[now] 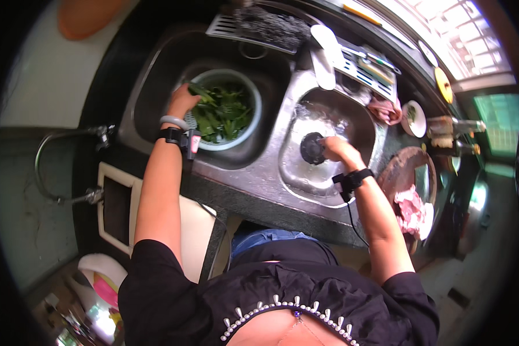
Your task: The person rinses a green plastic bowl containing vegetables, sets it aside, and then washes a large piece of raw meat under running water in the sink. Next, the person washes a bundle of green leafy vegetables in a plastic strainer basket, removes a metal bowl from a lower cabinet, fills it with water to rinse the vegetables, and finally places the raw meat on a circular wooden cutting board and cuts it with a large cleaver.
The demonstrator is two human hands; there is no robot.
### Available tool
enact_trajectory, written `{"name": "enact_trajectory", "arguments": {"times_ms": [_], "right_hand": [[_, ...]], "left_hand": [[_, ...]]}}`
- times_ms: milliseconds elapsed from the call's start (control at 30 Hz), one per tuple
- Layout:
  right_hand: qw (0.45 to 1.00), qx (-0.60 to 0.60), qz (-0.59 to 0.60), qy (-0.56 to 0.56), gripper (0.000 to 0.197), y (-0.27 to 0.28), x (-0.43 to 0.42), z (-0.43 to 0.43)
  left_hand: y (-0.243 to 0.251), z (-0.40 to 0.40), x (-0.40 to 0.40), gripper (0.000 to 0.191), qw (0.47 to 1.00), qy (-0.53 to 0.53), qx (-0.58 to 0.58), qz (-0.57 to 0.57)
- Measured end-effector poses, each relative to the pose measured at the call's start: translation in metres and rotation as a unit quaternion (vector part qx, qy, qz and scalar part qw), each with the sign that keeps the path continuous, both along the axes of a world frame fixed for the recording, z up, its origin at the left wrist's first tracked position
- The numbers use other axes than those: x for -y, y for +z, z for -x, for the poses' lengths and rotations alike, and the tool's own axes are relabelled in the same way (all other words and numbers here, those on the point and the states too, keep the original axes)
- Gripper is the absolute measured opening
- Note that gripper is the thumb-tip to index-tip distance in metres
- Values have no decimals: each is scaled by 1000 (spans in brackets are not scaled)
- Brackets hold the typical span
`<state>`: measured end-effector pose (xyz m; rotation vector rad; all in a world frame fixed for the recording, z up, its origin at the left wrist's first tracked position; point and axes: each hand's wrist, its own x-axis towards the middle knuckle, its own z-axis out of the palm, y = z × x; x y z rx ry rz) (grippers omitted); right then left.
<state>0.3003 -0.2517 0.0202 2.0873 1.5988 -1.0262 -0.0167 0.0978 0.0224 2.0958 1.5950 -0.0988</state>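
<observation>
My left hand (185, 100) is at the left rim of a light plastic colander (257, 104), with its fingertips against green leaves (222, 114) inside. Whether it grips leaves or the rim is unclear. The colander stands in the left basin of a steel double sink (281, 108). In the right basin, which holds water, my right hand (336, 149) has its fingers on a round black sink strainer or plug (312, 148) near the basin's middle. Its fingertips are partly hidden, so the grip cannot be made out.
Behind the basins are a rack with a dark scouring mesh (272, 26) and another with brushes (380, 60). A pink cloth (385, 110), a white bowl (414, 119) and glass bottles (454, 125) stand right. Raw meat (411, 207) and a cleaver (422, 181) lie on a round chopping board (395, 168).
</observation>
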Motion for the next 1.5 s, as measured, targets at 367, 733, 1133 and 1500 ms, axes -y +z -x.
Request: {"name": "enact_trajectory", "arguments": {"times_ms": [367,733,1133,1500], "right_hand": [[997,-36,19,-72,50,-16,15,28],[994,4,90,-68,44,-19,2,35],[995,43,52,-73,44,-68,14,27],[991,-11,59,-123,43,-53,3,37]], "left_hand": [[3,-33,9,44,992,-71,-97,-48],[-54,-10,4,39,952,-171,-233,105],[139,-122,145,24,946,-245,209,34],[-4,-210,271,36,933,-310,-106,151]]}}
